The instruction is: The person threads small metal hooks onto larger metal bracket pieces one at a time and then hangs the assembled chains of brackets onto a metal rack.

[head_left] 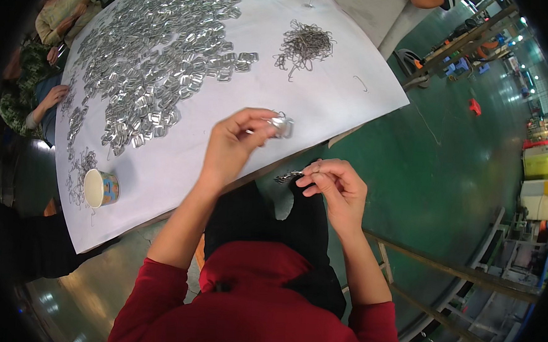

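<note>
Over the near right edge of the white-covered table, my left hand (235, 138) pinches a shiny silver metal piece (282, 125), slightly blurred. It looks like one of the small square buckle-like pieces heaped on the table. My right hand (338, 187) is beyond the table edge, above my lap, with thumb and fingers closed on a small bunch of dark wire hooks (288, 177). How many hooks are in it I cannot make out. A large heap of silver pieces (162, 60) spreads over the left and far table. Farther right lies a tangled pile of wire hooks (306, 44).
A patterned paper cup (102, 188) stands near the table's left corner, beside more wire hooks (78, 176). One loose hook (360, 83) lies toward the right corner. Other people sit along the left side, one with a hand (56, 96) at the table edge. Green floor (427, 197) stretches right.
</note>
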Action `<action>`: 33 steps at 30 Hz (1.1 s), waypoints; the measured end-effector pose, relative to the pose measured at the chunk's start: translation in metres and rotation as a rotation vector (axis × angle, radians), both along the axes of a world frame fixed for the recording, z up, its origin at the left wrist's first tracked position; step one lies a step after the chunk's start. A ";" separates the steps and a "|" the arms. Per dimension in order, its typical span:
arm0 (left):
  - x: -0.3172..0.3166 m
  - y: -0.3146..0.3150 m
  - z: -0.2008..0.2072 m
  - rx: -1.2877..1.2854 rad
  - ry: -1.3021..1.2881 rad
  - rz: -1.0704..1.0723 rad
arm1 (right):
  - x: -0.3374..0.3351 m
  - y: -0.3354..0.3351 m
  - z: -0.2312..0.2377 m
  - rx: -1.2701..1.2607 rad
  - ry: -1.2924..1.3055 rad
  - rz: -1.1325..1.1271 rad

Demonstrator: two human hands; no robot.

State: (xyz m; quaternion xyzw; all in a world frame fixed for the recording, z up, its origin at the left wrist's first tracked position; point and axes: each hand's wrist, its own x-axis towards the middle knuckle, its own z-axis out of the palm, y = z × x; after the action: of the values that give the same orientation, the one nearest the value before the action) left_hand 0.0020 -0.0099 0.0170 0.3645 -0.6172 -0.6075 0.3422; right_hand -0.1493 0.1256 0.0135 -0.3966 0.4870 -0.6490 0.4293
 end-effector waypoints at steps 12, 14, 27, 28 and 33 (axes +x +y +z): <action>-0.016 0.038 0.011 0.133 0.251 -0.160 | 0.000 -0.007 -0.010 -0.001 -0.192 0.017; -0.014 0.039 0.010 0.136 0.188 -0.186 | 0.000 -0.009 -0.014 0.014 -0.210 0.028; -0.011 0.024 -0.027 -0.039 0.074 -0.290 | -0.068 -0.036 -0.024 0.172 0.137 -0.026; -0.010 0.024 -0.036 -0.051 0.078 -0.282 | -0.073 -0.052 -0.027 0.195 0.194 -0.033; -0.012 0.023 -0.074 -0.049 0.135 -0.339 | -0.085 -0.145 -0.058 0.176 0.717 -0.046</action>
State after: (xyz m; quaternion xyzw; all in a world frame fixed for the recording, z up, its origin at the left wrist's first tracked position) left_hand -0.0100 0.0129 -0.0568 0.2051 -0.6602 -0.6643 0.2844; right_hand -0.2343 -0.0192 -0.0449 -0.5494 0.6692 -0.4339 0.2491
